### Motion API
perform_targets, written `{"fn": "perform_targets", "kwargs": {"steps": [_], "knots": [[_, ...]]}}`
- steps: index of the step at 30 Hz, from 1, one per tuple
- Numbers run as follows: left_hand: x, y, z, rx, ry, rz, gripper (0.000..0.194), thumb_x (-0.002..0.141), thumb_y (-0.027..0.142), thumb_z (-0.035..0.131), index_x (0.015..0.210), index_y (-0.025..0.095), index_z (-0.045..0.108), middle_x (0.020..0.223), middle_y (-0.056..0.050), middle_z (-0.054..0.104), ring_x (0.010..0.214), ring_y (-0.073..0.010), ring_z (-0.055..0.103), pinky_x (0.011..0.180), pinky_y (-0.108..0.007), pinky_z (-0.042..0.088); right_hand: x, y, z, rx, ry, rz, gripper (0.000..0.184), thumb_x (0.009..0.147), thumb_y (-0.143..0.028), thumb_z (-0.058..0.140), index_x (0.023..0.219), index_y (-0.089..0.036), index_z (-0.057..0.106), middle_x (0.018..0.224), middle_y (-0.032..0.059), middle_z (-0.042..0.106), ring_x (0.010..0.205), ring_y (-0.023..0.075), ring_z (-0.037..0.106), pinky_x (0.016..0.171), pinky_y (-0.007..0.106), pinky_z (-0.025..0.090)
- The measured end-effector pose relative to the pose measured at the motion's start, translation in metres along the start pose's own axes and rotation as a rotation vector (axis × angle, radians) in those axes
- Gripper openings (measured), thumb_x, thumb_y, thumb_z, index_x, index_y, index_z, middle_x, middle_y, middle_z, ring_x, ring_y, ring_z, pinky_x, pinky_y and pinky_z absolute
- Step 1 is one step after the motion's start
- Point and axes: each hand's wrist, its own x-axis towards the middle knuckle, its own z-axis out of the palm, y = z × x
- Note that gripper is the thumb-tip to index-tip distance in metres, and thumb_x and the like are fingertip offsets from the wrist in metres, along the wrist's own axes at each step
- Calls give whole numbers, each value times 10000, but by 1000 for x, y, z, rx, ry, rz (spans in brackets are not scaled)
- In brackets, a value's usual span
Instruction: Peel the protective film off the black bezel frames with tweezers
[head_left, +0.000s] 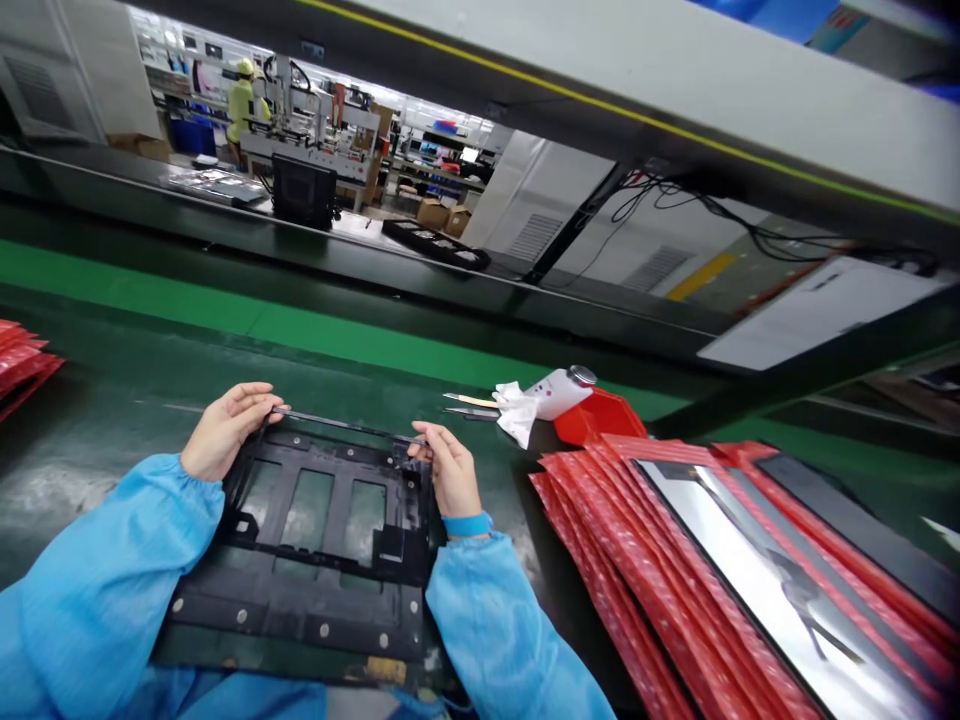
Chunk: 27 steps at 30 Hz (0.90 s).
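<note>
In front of me a black plastic frame (330, 421) with several rectangular openings lies partly over a black plate (281, 622) dotted with round silvery discs. My left hand (234, 430) pinches the far left corner of this frame between thumb and fingers. At the far right corner, my right hand (448, 462) grips it the same way, some fingers curled. The frame's far edge shows as a thin dark bar stretched between both hands. Whether that bar is a separate strip I cannot tell. Blue sleeves cover both forearms, and a blue band circles my right wrist.
To the right are stacked red bubble-wrap sleeves (600, 520) with a shiny flat panel (739, 560) on top. Beyond them stand a red bin (600, 415), a white bottle (555, 393), a white tissue (517, 412) and tweezers (472, 411). More red sleeves (22, 362) lie left. A shelf beam (525, 60) crosses overhead.
</note>
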Motion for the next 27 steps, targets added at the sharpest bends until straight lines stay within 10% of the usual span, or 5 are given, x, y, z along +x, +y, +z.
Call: {"fn": "perform_targets", "kwargs": {"steps": [27], "knots": [[-7,6,12,-51,-115,-41,374,798,190,718,1134,114,575,1151,-138,667,1022,-202,662,974,-338,492,4,-1,1,2,132,-65,447,721,-502,765,1010,-171,680,630,-36,558,455,69,447,402,179,332]]}}
